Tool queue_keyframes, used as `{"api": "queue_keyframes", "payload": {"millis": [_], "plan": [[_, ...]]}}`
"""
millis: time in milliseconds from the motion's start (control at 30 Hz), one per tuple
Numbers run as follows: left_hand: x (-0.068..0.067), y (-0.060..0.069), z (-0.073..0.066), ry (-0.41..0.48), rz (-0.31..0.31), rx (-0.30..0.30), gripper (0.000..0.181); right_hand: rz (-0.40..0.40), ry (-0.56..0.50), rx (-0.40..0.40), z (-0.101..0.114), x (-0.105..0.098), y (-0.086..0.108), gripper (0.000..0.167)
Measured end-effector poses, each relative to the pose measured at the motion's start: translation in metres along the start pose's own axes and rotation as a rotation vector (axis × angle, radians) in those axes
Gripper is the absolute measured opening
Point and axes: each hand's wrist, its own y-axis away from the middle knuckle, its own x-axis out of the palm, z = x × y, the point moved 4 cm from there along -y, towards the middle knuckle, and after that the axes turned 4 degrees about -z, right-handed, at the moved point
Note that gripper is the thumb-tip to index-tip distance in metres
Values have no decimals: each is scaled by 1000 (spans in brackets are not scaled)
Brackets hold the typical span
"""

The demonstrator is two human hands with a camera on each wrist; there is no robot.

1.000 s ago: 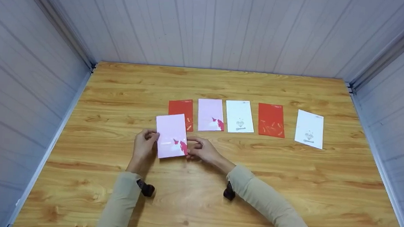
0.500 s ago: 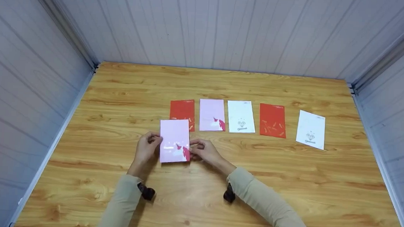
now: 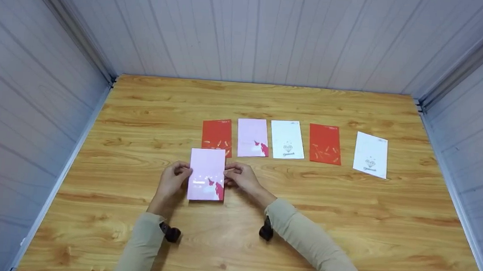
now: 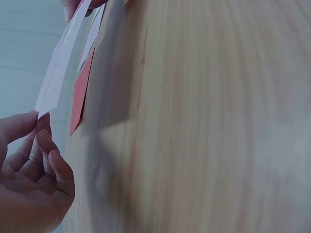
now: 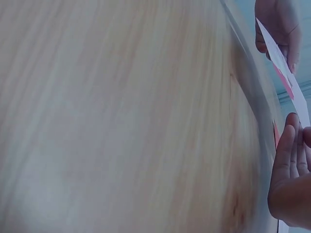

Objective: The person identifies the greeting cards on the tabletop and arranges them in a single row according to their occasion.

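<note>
Both hands hold a pink card [image 3: 206, 167] with a darker pink unicorn figure at its lower right corner. The left hand [image 3: 173, 181] pinches its left edge between thumb and fingers, seen close up in the left wrist view. On the opposite edge, the right hand [image 3: 243, 179] pinches it with thumb and fingers. The card is raised off the table, with its shadow on the wood in the left wrist view. It covers the lower left part of a red card [image 3: 216, 132] lying behind it.
Right of that red card lie a second pink card [image 3: 251, 134], a white card [image 3: 287, 134], another red card [image 3: 324, 142] and, farther right and slightly askew, another white card [image 3: 370, 154]. Pale panel walls [image 3: 256, 36] enclose the wooden table [image 3: 234, 252] at the back and sides.
The held pink card has come toward the person and straightened from a slight tilt, showing more of the red card behind it. Both hands keep their pinch; the other cards stay put.
</note>
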Motion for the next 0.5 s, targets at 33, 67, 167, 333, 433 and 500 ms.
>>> {"api": "queue_keyframes", "payload": {"millis": [33,67,167,333,433,500], "plan": [[-1,1,1,6,-2,0,12,-6,-7,-4,-3,2,-2,20],[-3,1,1,7,-3,-2,12,-8,-14,-6,-4,4,-3,20],[-9,4,3,-21,-5,-5,15,-2,-65,2,-6,10,-3,21],[-18,7,9,-40,0,-37,18,3,-101,14,-8,22,-2,22],[-25,8,12,-51,-6,-55,19,-7,-96,33,-10,30,-2,20],[-29,9,14,-78,-9,-66,20,-12,-89,47,-11,35,-3,18]]}}
